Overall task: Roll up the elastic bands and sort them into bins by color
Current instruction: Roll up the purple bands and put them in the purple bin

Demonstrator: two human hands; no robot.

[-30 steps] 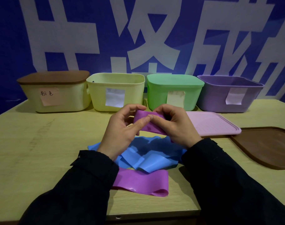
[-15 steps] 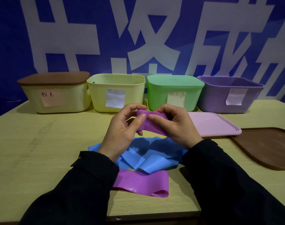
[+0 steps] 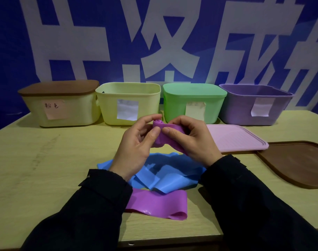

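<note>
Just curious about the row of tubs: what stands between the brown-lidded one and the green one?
In the head view, an open yellow bin stands between the brown-lidded bin and the green bin.

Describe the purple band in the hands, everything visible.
The purple band is a flat strip that looks like thin, smooth, matte elastic. One end is wound into a small tight roll whose spiral shows at the top. The left hand pinches the roll between thumb and fingers; the right hand holds the unrolled stretch, which runs down and right under its fingers. It is held above the table, over the blue bands. Where the tail goes is hidden.
</note>
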